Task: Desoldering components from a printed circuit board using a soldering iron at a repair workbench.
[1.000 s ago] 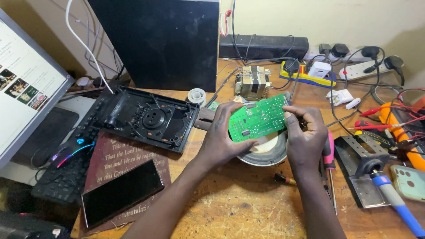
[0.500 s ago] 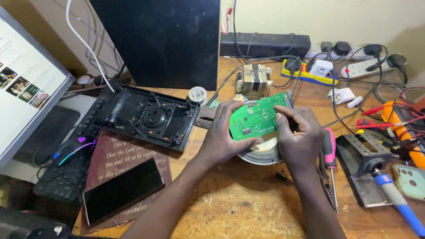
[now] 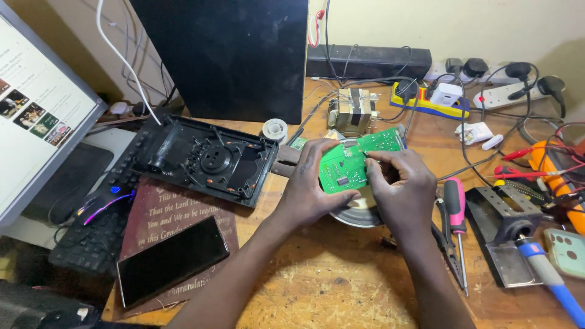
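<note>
The green circuit board (image 3: 356,163) sits just right of frame centre, held tilted above a round metal-rimmed part (image 3: 359,212) that rests on the wooden bench (image 3: 317,286). The left hand (image 3: 311,189) is closed on the board's left edge, thumb under the lower edge and fingers curled over the top; the right hand (image 3: 399,186) is also closed, thumb and forefinger pinching at something small on the board's right-centre — what exactly is hidden by the fingers. Judging by that, the step in hand looks like working a component or connector on the board while the other hand steadies it; any next move would call for a firm left-hand grip and a fine, careful pinch, since the board is unsupported in mid-air. Both forearms come up from the bottom edge, wrists bent inward, converging on the board. To the left lies an opened black plastic casing (image 3: 201,159), w/ a dark phone (image 3: 172,261) at lower left on a maroon plaque. A pink-handled screwdriver (image 3: 456,210) lies just right of the right hand, approx. parallel to that forearm — a transformer (image 3: 352,111) sits above, near the top centre.
</note>
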